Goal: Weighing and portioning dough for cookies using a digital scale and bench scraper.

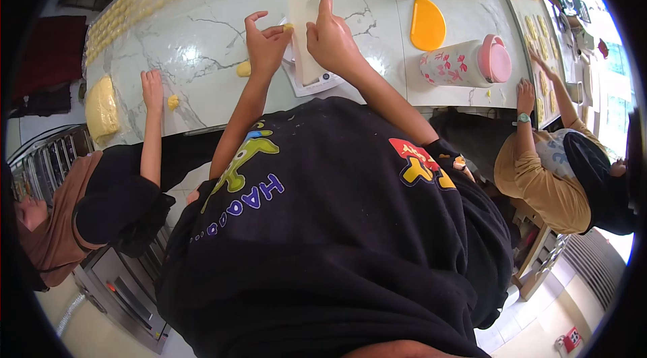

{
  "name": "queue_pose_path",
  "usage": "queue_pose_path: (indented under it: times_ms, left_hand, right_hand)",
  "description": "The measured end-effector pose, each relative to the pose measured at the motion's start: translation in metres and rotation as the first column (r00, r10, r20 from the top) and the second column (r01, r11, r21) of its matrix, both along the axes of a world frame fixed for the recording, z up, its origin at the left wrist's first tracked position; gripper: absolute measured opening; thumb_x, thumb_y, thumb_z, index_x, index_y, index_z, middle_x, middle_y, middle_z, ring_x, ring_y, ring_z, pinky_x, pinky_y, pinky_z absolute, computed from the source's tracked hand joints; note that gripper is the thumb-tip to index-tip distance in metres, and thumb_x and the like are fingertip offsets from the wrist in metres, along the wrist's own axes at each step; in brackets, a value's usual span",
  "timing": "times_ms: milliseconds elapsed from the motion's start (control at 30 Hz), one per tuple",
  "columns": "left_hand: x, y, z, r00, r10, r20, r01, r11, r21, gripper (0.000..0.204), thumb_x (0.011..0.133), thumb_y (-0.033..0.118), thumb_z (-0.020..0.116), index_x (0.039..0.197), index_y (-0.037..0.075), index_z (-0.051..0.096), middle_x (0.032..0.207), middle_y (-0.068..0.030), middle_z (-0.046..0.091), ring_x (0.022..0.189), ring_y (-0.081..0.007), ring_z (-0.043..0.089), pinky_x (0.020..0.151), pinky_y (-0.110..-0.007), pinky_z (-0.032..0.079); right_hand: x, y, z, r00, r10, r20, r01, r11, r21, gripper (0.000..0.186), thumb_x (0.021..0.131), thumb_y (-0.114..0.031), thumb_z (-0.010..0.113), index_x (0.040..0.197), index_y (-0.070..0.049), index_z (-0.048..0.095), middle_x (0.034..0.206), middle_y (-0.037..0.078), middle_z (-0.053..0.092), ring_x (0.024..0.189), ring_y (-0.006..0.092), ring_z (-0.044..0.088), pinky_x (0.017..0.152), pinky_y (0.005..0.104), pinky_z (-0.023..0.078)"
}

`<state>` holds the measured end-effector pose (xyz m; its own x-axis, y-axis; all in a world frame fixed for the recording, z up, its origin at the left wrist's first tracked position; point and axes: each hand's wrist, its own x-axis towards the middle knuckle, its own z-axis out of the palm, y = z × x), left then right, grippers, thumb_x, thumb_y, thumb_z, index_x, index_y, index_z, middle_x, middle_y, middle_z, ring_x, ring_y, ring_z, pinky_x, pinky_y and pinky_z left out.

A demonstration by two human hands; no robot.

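Portioning, apparently by weight | left hand pinching small dough piece at left edge of white tray over scale | right hand at tray's right side, grip unclear | next likely: releasing piece inside

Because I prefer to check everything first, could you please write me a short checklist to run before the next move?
1. Small dough piece at the left hand's fingertips: ok.
2. Right hand at the white strip: ok; how firmly it grips, cannot tell.
3. Scale reading: cannot tell, none is legible.
4. Dough lump clear of the left wrist: cannot tell, they look very close.
5. Orange scraper apart from both hands: ok.
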<state>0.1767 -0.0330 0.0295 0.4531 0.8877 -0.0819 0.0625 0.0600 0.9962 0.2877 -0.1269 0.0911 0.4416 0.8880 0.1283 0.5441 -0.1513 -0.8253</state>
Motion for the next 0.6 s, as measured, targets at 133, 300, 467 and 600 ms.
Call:
queue_pose_path:
  times_ms: [133, 300, 467, 600]
  left_hand:
    - [-0.017, 0.017, -0.003, 0.990, -0.115, -0.085, 0.121, 0.990, 0.068, 0.048, 0.078, 0.002, 0.069, 0.117, 0.002, 0.041, 0.086, -0.0136, 0.067, 0.081, -0.0137, 0.064, 0.068, -0.022, 0.050]
    - [-0.084, 0.037, -0.004, 0.989, 0.108, -0.104, -0.079, 0.965, 0.251, 0.036, 0.078, 0.003, 0.069, 0.110, 0.002, 0.053, 0.095, -0.0134, 0.067, 0.086, -0.0139, 0.064, 0.072, -0.024, 0.051]
    - [-0.129, 0.012, -0.021, 0.871, 0.012, -0.492, 0.271, 0.824, 0.499, 0.048, 0.075, 0.007, 0.071, 0.119, 0.007, 0.052, 0.105, -0.0142, 0.064, 0.097, -0.0250, 0.064, 0.083, -0.034, 0.050]
    - [-0.117, -0.012, -0.032, 0.818, 0.188, -0.543, 0.207, 0.785, 0.584, 0.041, 0.080, 0.015, 0.066, 0.119, 0.011, 0.054, 0.100, -0.0133, 0.066, 0.091, -0.0309, 0.064, 0.077, -0.036, 0.049]
  right_hand:
    - [0.006, -0.015, -0.006, 0.998, 0.012, 0.066, -0.005, 0.995, -0.095, 0.041, 0.083, -0.005, 0.052, 0.113, 0.008, 0.028, 0.076, 0.031, 0.058, 0.075, 0.0484, 0.057, 0.065, 0.0485, 0.046]
    - [0.034, -0.042, 0.002, 0.950, -0.231, -0.208, 0.263, 0.954, 0.142, 0.041, 0.085, -0.009, 0.057, 0.116, 0.008, 0.035, 0.089, 0.027, 0.062, 0.078, 0.0371, 0.064, 0.070, 0.0402, 0.050]
    - [0.065, -0.059, 0.010, 0.931, -0.289, -0.223, 0.347, 0.890, 0.296, 0.027, 0.088, -0.007, 0.056, 0.111, 0.002, 0.044, 0.096, 0.012, 0.059, 0.088, 0.0184, 0.058, 0.077, 0.0302, 0.047]
    - [0.069, -0.058, 0.005, 0.947, -0.282, -0.152, 0.315, 0.906, 0.283, 0.024, 0.088, -0.007, 0.056, 0.108, 0.001, 0.045, 0.095, 0.011, 0.059, 0.086, 0.0184, 0.058, 0.075, 0.0298, 0.047]
